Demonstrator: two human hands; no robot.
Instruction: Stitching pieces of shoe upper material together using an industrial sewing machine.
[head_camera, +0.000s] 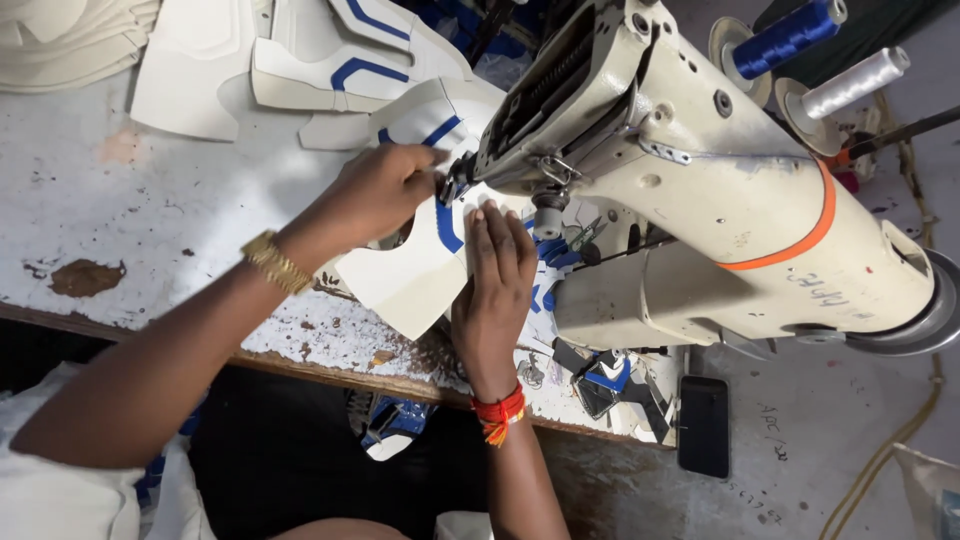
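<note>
While the left hand (375, 190) pinched the white-and-blue panel (420, 265) at ten o'clock of the needle, the right hand (492, 290) pressed it flat, fingers together; stitching looked unfinished, with more cut pieces (340, 65) waiting at twelve o'clock.

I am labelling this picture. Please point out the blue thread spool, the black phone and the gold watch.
blue thread spool (790, 36), head view, on the wound thread.
black phone (704, 426), head view, middle of its dark face.
gold watch (274, 262), head view, on the band at the left wrist.

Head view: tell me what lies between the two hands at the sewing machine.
In the head view, the cream panel with blue trim spans the gap between left hand and right hand, under the sewing machine head.
</note>
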